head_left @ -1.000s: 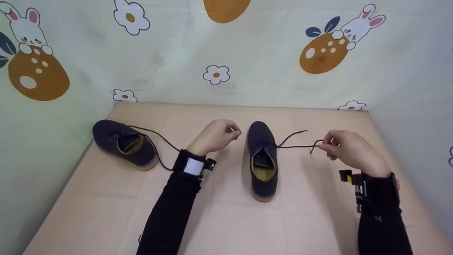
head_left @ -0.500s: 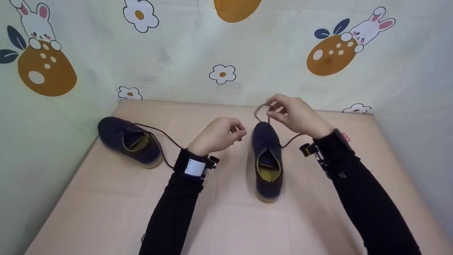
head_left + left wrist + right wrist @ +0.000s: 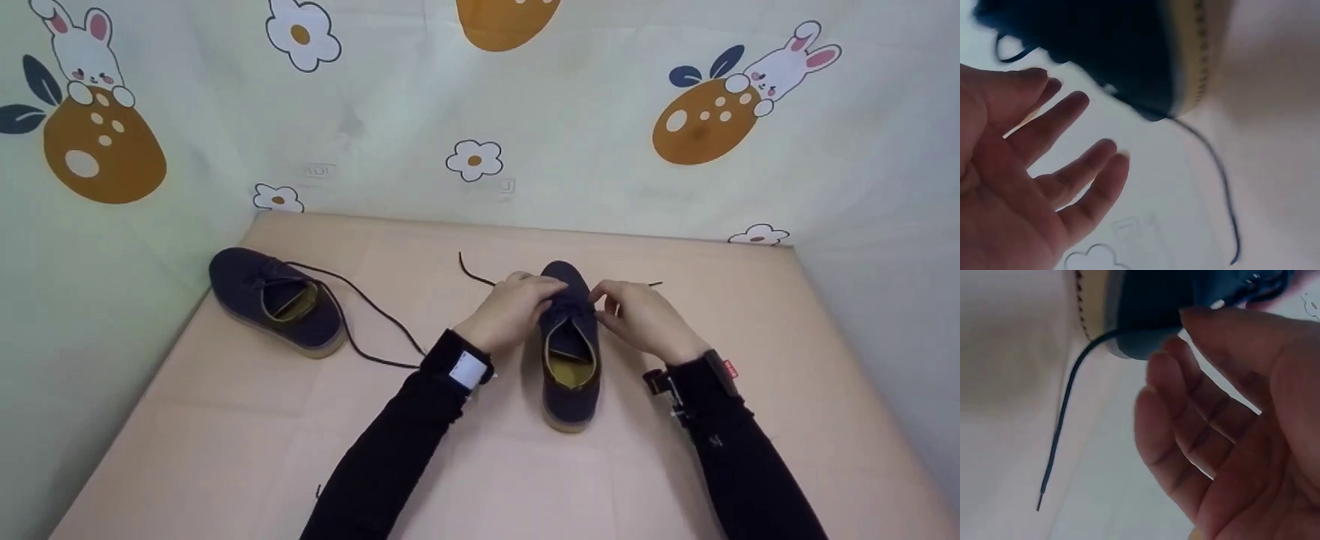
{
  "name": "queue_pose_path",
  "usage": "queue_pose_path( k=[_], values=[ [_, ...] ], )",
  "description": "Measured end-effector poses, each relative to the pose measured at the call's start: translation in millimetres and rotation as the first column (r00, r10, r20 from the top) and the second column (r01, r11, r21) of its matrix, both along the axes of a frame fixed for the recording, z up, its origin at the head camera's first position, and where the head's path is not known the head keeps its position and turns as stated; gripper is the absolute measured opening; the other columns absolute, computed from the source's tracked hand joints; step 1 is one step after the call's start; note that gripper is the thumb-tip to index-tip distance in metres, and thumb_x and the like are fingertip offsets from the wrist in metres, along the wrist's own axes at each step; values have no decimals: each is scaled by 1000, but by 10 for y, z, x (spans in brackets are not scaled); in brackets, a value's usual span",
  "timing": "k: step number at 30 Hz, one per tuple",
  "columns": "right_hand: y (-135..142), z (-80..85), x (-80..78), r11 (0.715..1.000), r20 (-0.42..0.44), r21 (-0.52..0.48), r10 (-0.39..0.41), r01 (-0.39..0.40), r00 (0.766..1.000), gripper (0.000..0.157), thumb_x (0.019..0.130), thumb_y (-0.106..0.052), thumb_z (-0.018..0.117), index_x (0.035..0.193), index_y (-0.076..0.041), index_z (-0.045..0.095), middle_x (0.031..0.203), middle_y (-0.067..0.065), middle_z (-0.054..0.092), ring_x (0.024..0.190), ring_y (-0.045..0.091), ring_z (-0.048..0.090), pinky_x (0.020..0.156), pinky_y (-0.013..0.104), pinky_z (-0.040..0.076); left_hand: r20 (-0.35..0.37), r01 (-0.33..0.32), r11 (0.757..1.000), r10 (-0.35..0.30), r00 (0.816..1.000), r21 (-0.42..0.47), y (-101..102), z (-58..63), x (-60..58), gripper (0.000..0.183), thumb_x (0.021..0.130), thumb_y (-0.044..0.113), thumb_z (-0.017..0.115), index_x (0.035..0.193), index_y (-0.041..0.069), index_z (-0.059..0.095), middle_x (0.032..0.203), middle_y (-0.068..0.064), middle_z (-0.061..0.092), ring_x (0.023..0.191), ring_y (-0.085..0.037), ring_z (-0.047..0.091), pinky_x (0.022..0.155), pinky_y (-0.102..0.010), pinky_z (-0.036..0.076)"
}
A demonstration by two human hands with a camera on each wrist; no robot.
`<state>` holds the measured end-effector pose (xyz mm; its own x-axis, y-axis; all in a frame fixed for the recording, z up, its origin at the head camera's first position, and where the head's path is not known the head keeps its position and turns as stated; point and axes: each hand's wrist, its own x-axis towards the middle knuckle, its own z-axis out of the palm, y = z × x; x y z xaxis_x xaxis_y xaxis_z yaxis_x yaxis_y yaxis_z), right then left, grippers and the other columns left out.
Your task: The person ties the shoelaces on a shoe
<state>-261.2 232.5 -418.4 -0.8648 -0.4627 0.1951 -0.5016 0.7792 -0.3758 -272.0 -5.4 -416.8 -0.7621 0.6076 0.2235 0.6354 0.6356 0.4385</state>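
Observation:
A dark blue lace-up shoe [image 3: 572, 409] stands on the table, toe away from me. My left hand [image 3: 511, 309] is at its left side, fingertips by the lacing. In the left wrist view its fingers are loosely bent and apart, beside a small lace loop [image 3: 1012, 56]. My right hand [image 3: 637, 315] is at the shoe's right side. In the right wrist view its thumb and index tips stand slightly apart near a shoelace [image 3: 1067, 394]. One lace end [image 3: 472, 271] trails out left past my left hand; the other lies behind my right hand.
A matching dark blue shoe [image 3: 240, 281] lies angled at the left of the table [image 3: 480, 480], its two laces [image 3: 375, 304] running right toward my left wrist. A wall sheet [image 3: 375, 112] with rabbits and flowers closes off the back and sides.
My right hand has carried a lace from the right over the toe, let it go on the left, and come back to the right side. My left hand has moved right to the shoe.

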Motion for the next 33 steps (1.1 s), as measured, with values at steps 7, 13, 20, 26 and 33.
queue_pose_path(
  k=[7,13,20,26,33],
  values=[
    [5,-152,38,994,-152,59,-77,86,985,11,85,-6,70,94,-11,65,77,1,60,68,20,56,59,42,47,-99,-33,999,33,994,4,16,-69,13,21,99,15,60,116,18,71,114,2,69,108,-22,55,88,-41,42],
    [196,-74,13,984,-109,94,-139,150,984,10,82,-5,69,90,-10,65,79,4,64,72,24,61,62,46,50,-75,-49,998,47,996,-29,2,-125,-19,25,101,12,55,121,16,70,116,-2,63,107,-23,52,87,-40,44],
    [549,161,79,968,-132,33,-242,249,961,5,86,-8,66,91,-10,67,73,1,64,63,21,58,58,43,46,-46,-56,995,59,997,81,-2,-256,-112,20,102,21,55,111,18,73,107,-1,59,104,-21,49,91,-38,40],
    [725,336,164,953,-161,-7,-300,303,940,3,90,-12,66,90,-9,66,62,-3,60,51,16,51,50,36,39,90,-39,992,28,996,122,48,-284,-124,33,107,33,43,125,22,69,126,-6,53,118,-28,43,99,-44,34],
    [707,419,223,960,-225,-44,-278,275,934,5,91,-12,67,88,-9,66,59,-5,57,49,13,49,50,34,38,155,-42,985,15,988,170,78,-285,-114,28,105,33,49,116,20,71,128,1,57,130,-27,36,106,-51,25]
  ],
)
